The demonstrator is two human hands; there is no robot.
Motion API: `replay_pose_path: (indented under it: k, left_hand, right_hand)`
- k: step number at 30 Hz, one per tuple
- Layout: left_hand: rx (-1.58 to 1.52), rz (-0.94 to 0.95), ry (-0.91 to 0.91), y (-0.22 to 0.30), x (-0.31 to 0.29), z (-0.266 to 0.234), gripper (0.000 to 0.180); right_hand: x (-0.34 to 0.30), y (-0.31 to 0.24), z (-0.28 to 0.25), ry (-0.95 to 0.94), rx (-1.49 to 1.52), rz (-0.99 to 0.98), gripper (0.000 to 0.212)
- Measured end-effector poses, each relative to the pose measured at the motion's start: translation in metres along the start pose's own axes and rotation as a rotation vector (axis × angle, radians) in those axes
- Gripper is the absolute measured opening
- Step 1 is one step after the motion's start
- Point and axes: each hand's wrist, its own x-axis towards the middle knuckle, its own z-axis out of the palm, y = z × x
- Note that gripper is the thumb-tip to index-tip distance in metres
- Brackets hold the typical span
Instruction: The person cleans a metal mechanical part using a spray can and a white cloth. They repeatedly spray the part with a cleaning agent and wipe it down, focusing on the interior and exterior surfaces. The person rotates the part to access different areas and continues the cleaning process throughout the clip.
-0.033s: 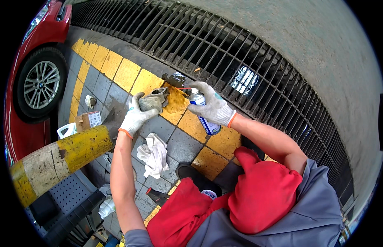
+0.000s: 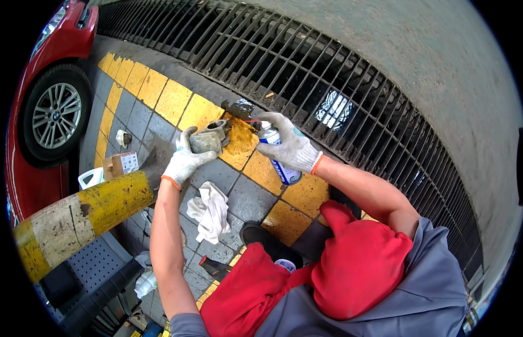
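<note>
Gloved hands: metal part on left, spray can aimed at it from right

Left hand (image 2: 185, 157), white knit glove, thumb and fingers wrapped on the near left end of a dirty metal part (image 2: 217, 133); round opening at the part's far end. Part is held over the yellow tiles (image 2: 264, 171), left of the can. Right hand (image 2: 292, 149), same glove type, grasping a blue-and-white spray can (image 2: 287, 173), index finger over the top. Red straw (image 2: 251, 121) points left toward the part, tip near it; spray can't be made out. Wet dark patch (image 2: 239, 105) just beyond the part, near the metal grate (image 2: 306, 70) on the far side. Crumpled white rag (image 2: 210, 212) on grey tiles, nearer than the part. Farther left: small cardboard box (image 2: 113, 167), yellow-and-white pole (image 2: 112, 203), red car (image 2: 48, 106).
</note>
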Motion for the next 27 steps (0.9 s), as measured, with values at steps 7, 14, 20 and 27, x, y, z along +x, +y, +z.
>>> replay_pose_path:
  k: [7,14,20,27]
  left_hand:
    - [0.142,0.079,-0.012,-0.003,-0.001,0.001,0.106]
    - [-0.073,-0.043,0.069,-0.004,0.006,0.008,0.086]
    - [-0.23,-0.119,0.141,0.027,0.013,0.011,0.077]
    - [0.023,-0.162,0.131,0.033,0.041,0.009,0.09]
  right_hand:
    - [-0.009,-0.015,0.002,0.106,0.119,-0.045,0.076]
    - [-0.009,-0.009,-0.005,-0.013,-0.135,-0.094,0.076]
    - [-0.004,-0.019,-0.005,-0.032,-0.281,-0.187,0.071]
    - [0.002,-0.031,0.017,-0.22,-0.407,-0.168,0.063]
